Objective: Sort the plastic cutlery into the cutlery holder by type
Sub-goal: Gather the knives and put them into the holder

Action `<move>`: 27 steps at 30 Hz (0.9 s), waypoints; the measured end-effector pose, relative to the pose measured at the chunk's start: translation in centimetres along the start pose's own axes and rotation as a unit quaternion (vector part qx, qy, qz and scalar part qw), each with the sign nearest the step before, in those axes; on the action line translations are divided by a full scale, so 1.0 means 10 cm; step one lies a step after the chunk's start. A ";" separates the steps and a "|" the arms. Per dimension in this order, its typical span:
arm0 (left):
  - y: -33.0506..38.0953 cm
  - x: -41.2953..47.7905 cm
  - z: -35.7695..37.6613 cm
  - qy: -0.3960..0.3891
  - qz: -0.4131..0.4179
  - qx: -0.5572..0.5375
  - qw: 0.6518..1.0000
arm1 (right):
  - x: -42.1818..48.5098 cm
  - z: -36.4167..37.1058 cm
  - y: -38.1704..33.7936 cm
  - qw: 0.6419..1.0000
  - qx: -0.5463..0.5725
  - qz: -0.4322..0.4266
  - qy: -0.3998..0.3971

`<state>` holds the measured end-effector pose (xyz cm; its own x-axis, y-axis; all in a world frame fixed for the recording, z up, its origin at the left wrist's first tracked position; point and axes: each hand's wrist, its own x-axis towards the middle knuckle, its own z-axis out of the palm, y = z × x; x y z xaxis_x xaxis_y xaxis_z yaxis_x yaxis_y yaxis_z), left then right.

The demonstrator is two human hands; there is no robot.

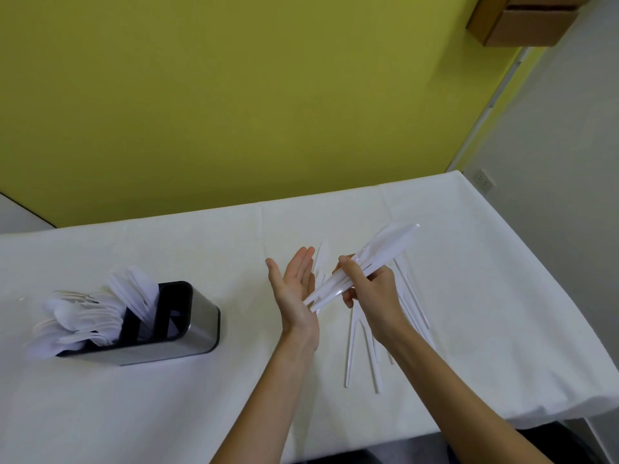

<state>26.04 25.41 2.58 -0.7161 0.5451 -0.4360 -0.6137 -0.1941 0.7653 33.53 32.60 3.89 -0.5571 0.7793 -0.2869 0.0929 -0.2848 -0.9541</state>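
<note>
My right hand (370, 291) grips a bundle of white plastic knives (378, 254) at mid-table, blades pointing up and to the right. The handle ends of the bundle rest against the palm of my left hand (294, 289), which is held flat and upright with fingers together. A steel and black cutlery holder (197, 326) stands at the left. Its left compartments are packed with white spoons and forks (77, 316), knives (137, 291) lean in a middle one, and the rightmost compartment looks empty. More loose white cutlery pieces (351, 349) lie on the cloth under my right arm.
The table carries a white cloth (485, 262), with its right edge and front edge close by. A green wall rises behind the table. A cardboard box (522, 18) sits high at the upper right.
</note>
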 end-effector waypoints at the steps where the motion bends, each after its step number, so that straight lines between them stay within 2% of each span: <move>1: 0.04 -0.01 0.01 -0.007 0.015 0.018 1.000 | 0.00 0.00 -0.03 1.000 0.006 -0.009 0.004; 8: 0.87 -0.06 -0.26 -0.013 0.212 0.092 0.973 | 0.05 0.34 -0.32 0.998 0.023 -0.058 -0.029; 13: 1.60 -0.23 -0.85 0.034 0.325 0.142 0.934 | -0.05 1.03 -0.36 0.990 0.003 -0.079 -0.114; 18: 1.99 -0.31 -1.59 0.116 0.332 0.195 0.915 | -0.23 1.70 -0.24 0.980 -0.044 -0.104 -0.164; 22: 2.10 -0.32 -2.05 0.171 0.316 0.242 0.901 | -0.33 2.04 -0.10 0.978 -0.086 -0.124 -0.147; 27: 2.11 -0.24 -2.44 0.186 0.280 0.257 0.906 | -0.40 2.28 0.12 0.969 -0.151 -0.146 -0.132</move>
<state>6.68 0.11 8.24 -0.9886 0.1472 0.0327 0.0481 0.1026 0.9936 17.05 16.44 5.89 -0.7841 0.6205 -0.0079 0.1154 0.1334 -0.9843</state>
